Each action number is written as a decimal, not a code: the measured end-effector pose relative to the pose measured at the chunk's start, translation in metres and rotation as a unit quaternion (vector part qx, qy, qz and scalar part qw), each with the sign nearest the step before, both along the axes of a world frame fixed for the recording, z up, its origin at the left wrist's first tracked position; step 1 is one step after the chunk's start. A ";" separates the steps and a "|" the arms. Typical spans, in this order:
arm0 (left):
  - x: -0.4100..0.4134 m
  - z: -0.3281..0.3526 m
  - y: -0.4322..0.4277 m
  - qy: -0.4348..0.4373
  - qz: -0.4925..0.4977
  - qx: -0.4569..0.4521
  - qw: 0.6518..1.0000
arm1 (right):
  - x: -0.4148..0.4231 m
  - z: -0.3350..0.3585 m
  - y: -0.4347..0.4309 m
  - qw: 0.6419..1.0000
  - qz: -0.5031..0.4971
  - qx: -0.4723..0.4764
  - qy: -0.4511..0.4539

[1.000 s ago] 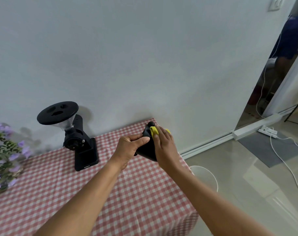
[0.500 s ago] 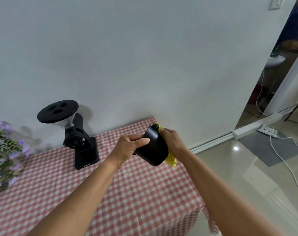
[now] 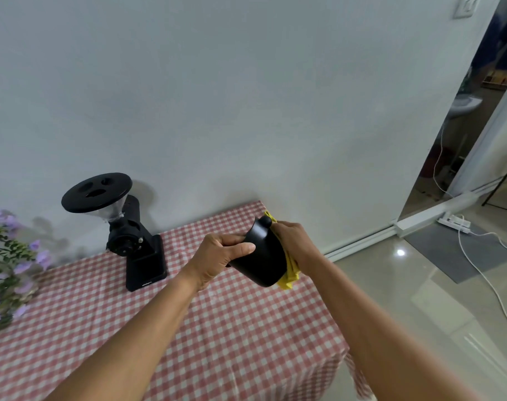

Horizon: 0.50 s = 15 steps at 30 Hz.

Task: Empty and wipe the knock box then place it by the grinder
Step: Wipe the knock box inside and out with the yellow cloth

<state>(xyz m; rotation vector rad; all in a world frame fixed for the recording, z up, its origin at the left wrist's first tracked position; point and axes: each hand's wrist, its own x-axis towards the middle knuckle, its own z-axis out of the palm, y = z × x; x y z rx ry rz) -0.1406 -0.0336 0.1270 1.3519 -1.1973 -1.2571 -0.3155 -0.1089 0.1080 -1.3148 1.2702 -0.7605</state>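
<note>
The black knock box (image 3: pixel 261 257) is held tilted in the air above the table's right end, its mouth turned to the right. My left hand (image 3: pixel 217 256) grips its left side, thumb along the top. A yellow cloth (image 3: pixel 290 273) is pressed into the box's open side by my right hand (image 3: pixel 295 241), whose fingers curl round the cloth. The inside of the box is hidden. Back left on the red checked tablecloth (image 3: pixel 232 337) stands the black grinder (image 3: pixel 130 235) with its wide round lid.
Purple flowers (image 3: pixel 6 261) fill the left edge of the table. The white wall runs close behind. On the tiled floor at right lie a grey mat (image 3: pixel 455 256), a white power strip (image 3: pixel 455 220) and a trailing cable (image 3: pixel 495 296).
My right hand has moved from over the top of the box to its right side, taking the cloth with it. The box has tipped more towards the right.
</note>
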 end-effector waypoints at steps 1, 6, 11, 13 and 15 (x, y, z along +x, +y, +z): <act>0.000 0.000 0.000 0.002 0.000 0.000 1.000 | 0.000 0.000 0.000 1.000 0.008 -0.009 0.005; 0.000 -0.006 -0.001 0.018 0.041 -0.001 0.999 | 0.016 -0.015 0.025 0.997 -0.027 -0.078 0.014; 0.003 -0.004 0.000 0.004 0.010 0.003 1.000 | 0.013 -0.008 0.016 0.998 -0.019 -0.049 -0.032; 0.004 -0.001 0.001 -0.003 0.000 0.007 1.000 | 0.007 -0.004 0.009 0.999 -0.003 -0.039 -0.018; 0.003 -0.001 0.000 -0.002 -0.002 0.005 1.000 | 0.005 -0.008 0.006 0.999 0.007 -0.041 0.011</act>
